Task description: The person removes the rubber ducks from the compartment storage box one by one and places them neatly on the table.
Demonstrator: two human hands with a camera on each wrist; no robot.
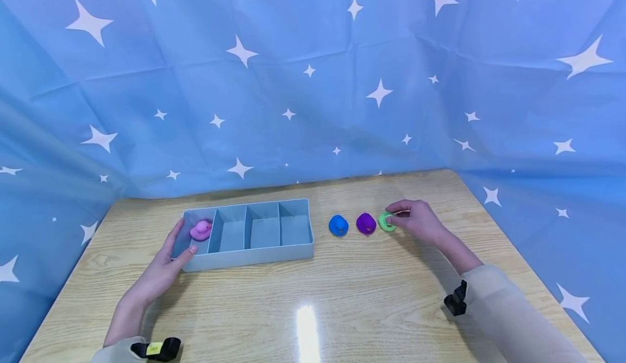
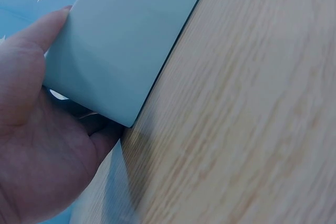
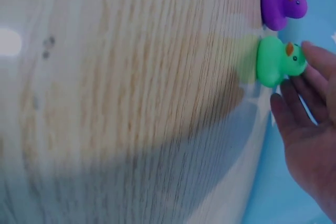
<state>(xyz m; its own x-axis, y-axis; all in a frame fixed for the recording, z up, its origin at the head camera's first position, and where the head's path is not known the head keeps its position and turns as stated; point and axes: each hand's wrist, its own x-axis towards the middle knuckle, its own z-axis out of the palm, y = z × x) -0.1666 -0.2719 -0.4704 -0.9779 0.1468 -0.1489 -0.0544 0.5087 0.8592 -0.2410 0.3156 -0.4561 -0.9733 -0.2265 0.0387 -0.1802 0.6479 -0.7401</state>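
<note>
A blue-grey box (image 1: 244, 257) with a row of compartments stands on the table, and a pink rubber duck (image 1: 200, 231) sits in its leftmost one. My left hand (image 1: 158, 270) grips the box's left end, its thumb on the front rim; in the left wrist view the hand (image 2: 47, 135) wraps that corner. To the right of the box, my right hand (image 1: 420, 220) pinches a green rubber duck (image 1: 386, 222) by the head. The right wrist view has this green duck (image 3: 270, 62) upright on the table, between thumb and fingertips.
Left of the green duck are a purple duck (image 1: 365, 224) and a blue duck (image 1: 338, 225), in a row with it. A blue curtain with white stars (image 1: 313, 80) hangs behind the wooden table (image 1: 244, 308).
</note>
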